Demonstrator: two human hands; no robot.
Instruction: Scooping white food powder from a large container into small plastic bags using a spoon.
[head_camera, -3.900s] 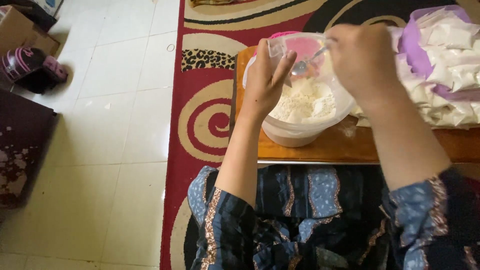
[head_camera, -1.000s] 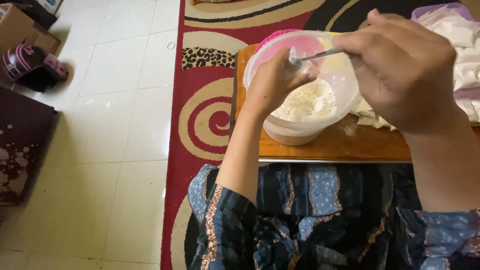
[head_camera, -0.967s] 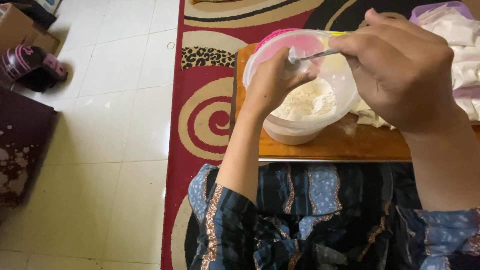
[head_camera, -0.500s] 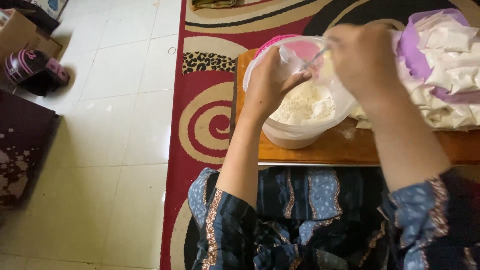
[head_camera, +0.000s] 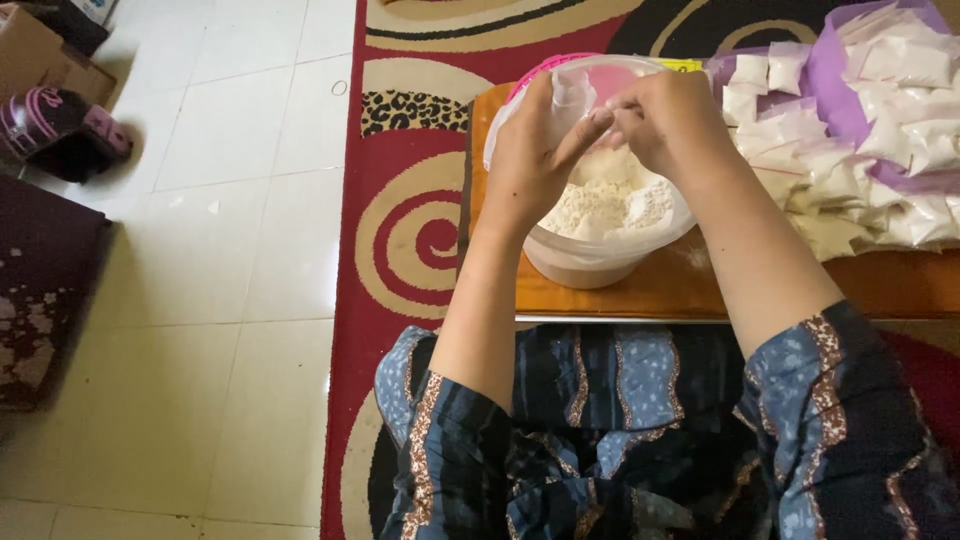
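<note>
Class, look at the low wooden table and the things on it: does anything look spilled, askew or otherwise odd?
A faint dusting of white powder lies on the table just right of the tub, as if a little has spilled. The filled small bags lie in a loose heap, not in rows. Nothing looks damaged.

Home interior, living area: pale tiled floor (head_camera: 230, 250), patterned red swirl rug (head_camera: 400, 220), low wooden worktop (head_camera: 700, 290), cardboard box (head_camera: 40, 50) and shoe (head_camera: 60, 125) at floor edge.
</note>
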